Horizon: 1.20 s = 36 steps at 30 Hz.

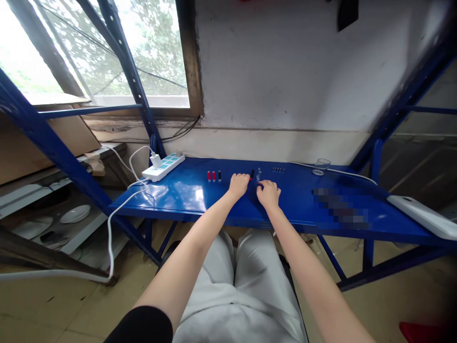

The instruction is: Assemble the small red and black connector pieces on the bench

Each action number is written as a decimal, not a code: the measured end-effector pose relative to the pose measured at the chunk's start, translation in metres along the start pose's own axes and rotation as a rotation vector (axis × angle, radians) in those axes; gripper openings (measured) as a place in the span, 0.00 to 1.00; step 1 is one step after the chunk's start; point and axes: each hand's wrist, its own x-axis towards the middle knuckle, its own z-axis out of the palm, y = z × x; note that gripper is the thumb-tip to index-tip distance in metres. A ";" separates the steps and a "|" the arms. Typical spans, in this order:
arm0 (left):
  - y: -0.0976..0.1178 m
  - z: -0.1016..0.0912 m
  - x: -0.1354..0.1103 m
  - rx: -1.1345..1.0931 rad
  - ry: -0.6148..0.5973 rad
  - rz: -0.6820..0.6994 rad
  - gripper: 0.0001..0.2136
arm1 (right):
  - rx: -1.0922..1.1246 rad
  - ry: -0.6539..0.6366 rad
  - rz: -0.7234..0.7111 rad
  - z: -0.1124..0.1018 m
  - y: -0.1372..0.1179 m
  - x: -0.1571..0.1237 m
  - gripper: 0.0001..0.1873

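Note:
Both my hands rest on a blue metal shelf top (pixel 185 193). My left hand (pixel 238 184) is curled closed, its fingers at a small dark and red piece (pixel 252 174) that is too small to name. My right hand (pixel 268 192) is also closed, pinching near a tiny clear part (pixel 259 174). To the left of my hands stand three small upright pieces (pixel 213 176), two red and one black. A short row of tiny dark parts (pixel 278 169) lies beyond my right hand.
A white power strip (pixel 163 166) with a plugged charger and white cable sits at the shelf's left end. A small clear glass (pixel 321 166) stands at the back right, a white device (pixel 423 215) at the right edge. Blue rack posts frame both sides; white dishes (pixel 74 214) lie low left.

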 end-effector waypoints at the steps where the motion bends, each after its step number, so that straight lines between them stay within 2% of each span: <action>1: -0.002 0.000 -0.002 -0.017 0.006 -0.018 0.14 | -0.017 -0.022 -0.005 0.001 0.000 0.000 0.16; 7: -0.017 -0.002 -0.011 -0.212 0.015 -0.125 0.11 | -0.086 -0.126 -0.019 0.006 0.001 0.002 0.19; 13: -0.027 -0.003 -0.026 -0.466 0.204 -0.168 0.08 | -0.161 -0.271 0.024 0.011 0.000 0.009 0.23; 18: -0.028 0.003 -0.040 -0.644 0.370 -0.199 0.07 | -0.255 -0.432 0.099 0.011 -0.005 0.017 0.29; 21: -0.027 0.004 -0.047 -0.713 0.450 -0.193 0.06 | -0.292 -0.479 0.109 0.012 -0.007 0.021 0.31; 24: -0.028 0.004 -0.050 -0.763 0.491 -0.225 0.06 | -0.305 -0.491 0.110 0.015 -0.008 0.024 0.31; 31: -0.037 0.001 -0.053 -0.911 0.525 -0.402 0.06 | -0.286 -0.473 0.086 0.019 -0.007 0.025 0.32; 36: -0.038 0.000 -0.053 -0.921 0.509 -0.413 0.06 | -0.252 -0.407 0.050 0.021 -0.004 0.022 0.30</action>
